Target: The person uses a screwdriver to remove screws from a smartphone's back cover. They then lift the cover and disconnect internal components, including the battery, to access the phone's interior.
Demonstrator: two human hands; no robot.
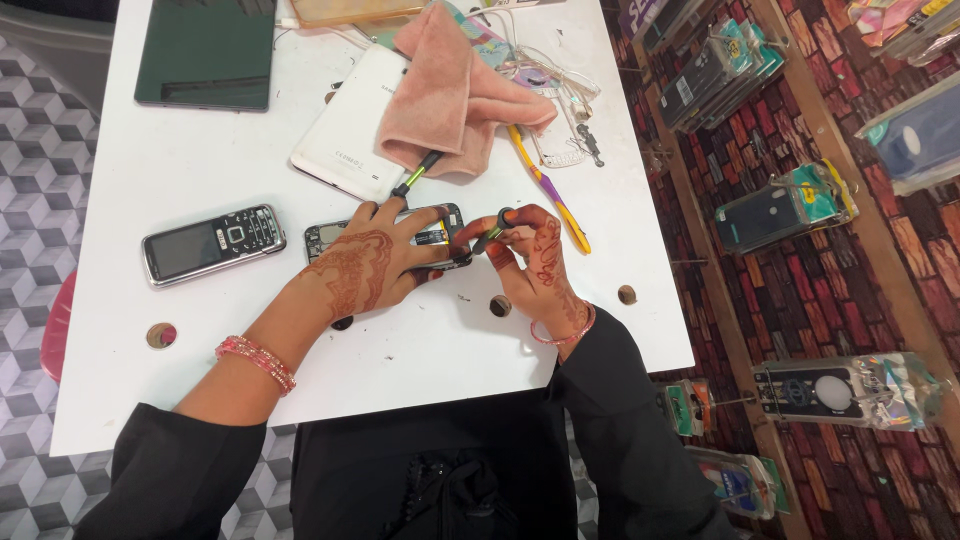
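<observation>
**Sam:** What do you see from where you sit?

**Me:** I see two hands on a white table [180, 150]. My view looks down from the head camera. The left hand [375, 262] lies flat on an opened phone [440, 237] and presses it down. Its fingers are spread out wide over the phone.

**Sam:** What does that phone look like?

**Me:** It is small and dark. Its back is off, so I can see little parts inside, grey and black, with a shiny edge around them. Most of it hides under the left hand, so I only see the two ends.

**Sam:** And the other hand?

**Me:** The right hand [535, 262] is pinched shut on a small screwdriver [492, 232]. The tool is dark with a bit of green. Its tip points at the right end of the phone. I think it touches the phone, but the fingers hide that spot, so I cannot be sure.

**Sam:** What else is near?

**Me:** Just left of the left hand lies a black phone with buttons [213, 243]. Past the fingers sits a white tablet [345, 130], face down, with a pink cloth [455, 95] partly on it. A second tool [416, 174] with a green stripe pokes out from under the cloth. A yellow and purple toothbrush [548, 188] lies just past the right hand. Far up on the left is a big dark tablet [207, 52].
</observation>
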